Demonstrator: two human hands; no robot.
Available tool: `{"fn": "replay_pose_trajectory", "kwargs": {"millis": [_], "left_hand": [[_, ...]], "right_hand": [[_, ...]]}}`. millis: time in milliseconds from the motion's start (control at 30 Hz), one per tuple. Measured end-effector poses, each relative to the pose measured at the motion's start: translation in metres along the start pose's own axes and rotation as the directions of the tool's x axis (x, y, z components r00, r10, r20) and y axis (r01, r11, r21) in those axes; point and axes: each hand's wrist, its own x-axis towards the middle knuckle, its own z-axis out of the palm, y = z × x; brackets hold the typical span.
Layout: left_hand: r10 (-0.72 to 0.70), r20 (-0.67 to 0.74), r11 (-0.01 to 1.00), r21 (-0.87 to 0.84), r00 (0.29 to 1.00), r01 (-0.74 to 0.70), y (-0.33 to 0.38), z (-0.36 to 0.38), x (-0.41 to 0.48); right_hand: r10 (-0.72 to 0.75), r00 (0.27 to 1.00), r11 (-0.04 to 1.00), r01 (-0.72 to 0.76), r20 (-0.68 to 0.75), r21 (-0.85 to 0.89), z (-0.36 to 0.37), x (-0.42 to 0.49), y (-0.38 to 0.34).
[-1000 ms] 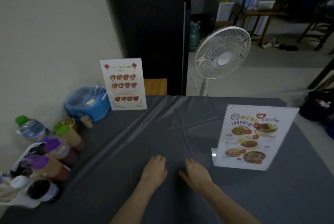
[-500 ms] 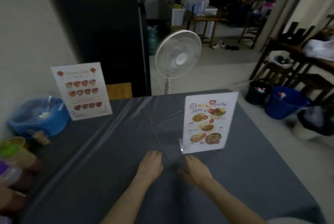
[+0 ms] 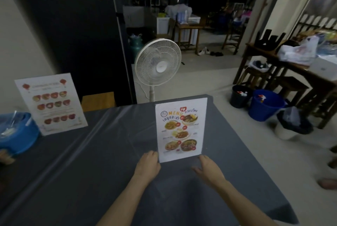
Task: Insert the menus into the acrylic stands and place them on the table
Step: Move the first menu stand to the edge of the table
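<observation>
Both my hands are down at the foot of the Thai menu stand [image 3: 180,130], which stands upright near the middle-right of the table [image 3: 91,171]. Left hand [image 3: 148,165] sits at its lower left corner, fingertips touching or just beside the edge; right hand [image 3: 209,169] is just beside the lower right corner, fingers spread, palm down. Neither looks closed round anything, both loose and open afaict, though whether the left is actually pinching the acrylic I can't tell. The menu is already inside this stand. The second one, the Chinese menu stand [image 3: 51,104], is up at the far left by the wall, sheet in too, so I'd judge the job nearly done, prob just squaring this one up.

Risks: the stand is tall and thin on a narrow foot, so a nudge from either hand could tip it backwards or skew it. The grey tablecloth [image 3: 237,180] is creased, with a fold running right under the stand; dragging the base could bunch the cloth and leave the stand rocking. It's also fairly near the right edge, w/ bare floor beyond.

Room is dim. A white pedestal fan [image 3: 158,65] stands behind the table; if running, its draught could catch the sheet. Blue tub [image 3: 16,134] at far left, blue bucket [image 3: 265,105] and black bucket [image 3: 240,96] on the floor to the right, wooden tables and stools beyond
</observation>
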Motion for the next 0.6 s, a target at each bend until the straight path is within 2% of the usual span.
{"fn": "replay_pose_trajectory", "kwargs": {"millis": [200, 333, 467, 600], "left_hand": [[-0.166, -0.004, 0.977, -0.140, 0.986, 0.163, 0.020, -0.010, 0.018], [-0.326, -0.011, 0.892, -0.335, 0.945, 0.304, 0.031, -0.015, 0.030], [-0.439, -0.041, 0.783, -0.508, 0.898, 0.359, 0.036, -0.022, 0.039], [-0.513, -0.013, 0.576, -0.746, 0.858, 0.334, 0.034, -0.028, 0.047]], "right_hand": [[0.043, 0.999, 0.994, -0.041, -0.016, 0.103, -0.036, 0.039, 0.040], [0.045, 0.999, 0.943, -0.032, -0.031, 0.332, -0.059, 0.069, 0.044], [0.046, 0.999, 0.785, -0.022, -0.022, 0.620, -0.073, 0.091, 0.038], [0.029, 1.000, 0.578, -0.027, 0.013, 0.815, -0.078, 0.104, 0.029]]}}
